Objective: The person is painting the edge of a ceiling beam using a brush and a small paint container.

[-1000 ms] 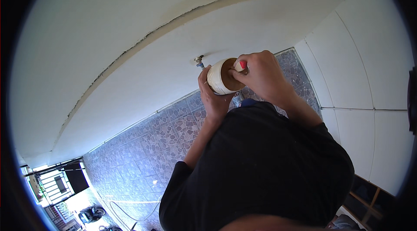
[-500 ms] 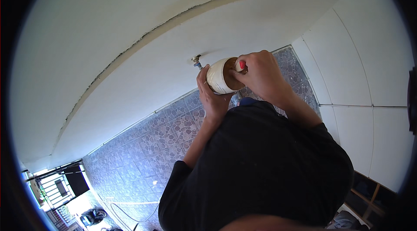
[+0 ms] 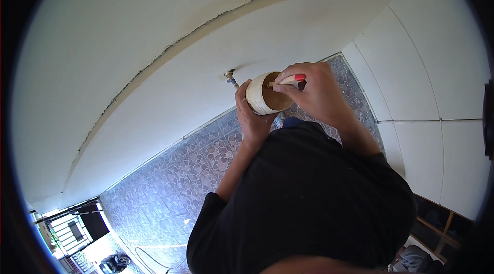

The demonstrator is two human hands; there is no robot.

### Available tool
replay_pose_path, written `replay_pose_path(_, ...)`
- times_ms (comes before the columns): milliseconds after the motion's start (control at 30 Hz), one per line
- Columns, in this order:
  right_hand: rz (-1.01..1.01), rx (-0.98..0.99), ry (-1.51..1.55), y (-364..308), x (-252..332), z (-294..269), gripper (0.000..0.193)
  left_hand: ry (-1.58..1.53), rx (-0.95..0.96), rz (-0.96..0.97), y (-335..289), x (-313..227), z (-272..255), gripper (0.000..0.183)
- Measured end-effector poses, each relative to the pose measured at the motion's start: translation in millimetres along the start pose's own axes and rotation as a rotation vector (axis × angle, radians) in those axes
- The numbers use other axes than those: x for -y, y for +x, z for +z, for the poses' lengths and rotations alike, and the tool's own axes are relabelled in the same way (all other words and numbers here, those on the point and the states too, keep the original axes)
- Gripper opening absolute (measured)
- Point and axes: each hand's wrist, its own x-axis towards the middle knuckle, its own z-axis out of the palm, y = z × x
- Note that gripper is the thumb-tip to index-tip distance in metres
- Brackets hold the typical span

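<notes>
Head view: left hand (image 3: 253,122), fingers (image 3: 241,98) wrapped around cream tub (image 3: 257,100); right hand (image 3: 318,88) pinches red-tipped tool (image 3: 289,80), its far end past those fingers, inside tub; working within tub seems underway, next move calling for steady left grip.

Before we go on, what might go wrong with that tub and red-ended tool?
The cream tub looks tipped toward the right hand, so anything loose inside might spill onto the patterned floor.
Only the left hand seems to support it, so a slip could drop it.
The red-ended tool might catch the tub's rim.
</notes>
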Motion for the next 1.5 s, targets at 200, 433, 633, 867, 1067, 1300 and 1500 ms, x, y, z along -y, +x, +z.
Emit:
replay_pose_path(200,0.099,-0.049,0.071,-3,-3,-4,0.016,0.009,0.021,-0.027,0,1,-2,0.104)
replay_pose_path(433,0.154,-0.032,0.102,-9,-11,-10,0.016,-0.004,0.028,-0.041,1,4,-1,0.1)
replay_pose_path(633,0.362,-0.036,0.193,-10,-25,-19,0.019,-0.006,0.074,-0.053,7,1,-1,0.099)
replay_pose_path(867,0.334,-0.225,0.362,-7,-46,-15,0.019,-0.026,0.088,-0.044,9,4,6,0.099)
replay_pose_path(1067,0.324,-0.247,0.487,-2,-51,-8,0.021,-0.039,0.103,-0.082,12,4,11,0.102)
replay_pose_path(1300,0.133,-0.362,0.33,4,-52,0,0.018,0.036,0.076,-0.044,16,4,13,0.096)
replay_pose_path(1500,0.221,-0.167,-0.103,11,-34,0,0.023,0.047,0.047,0.023,21,3,16,0.102)
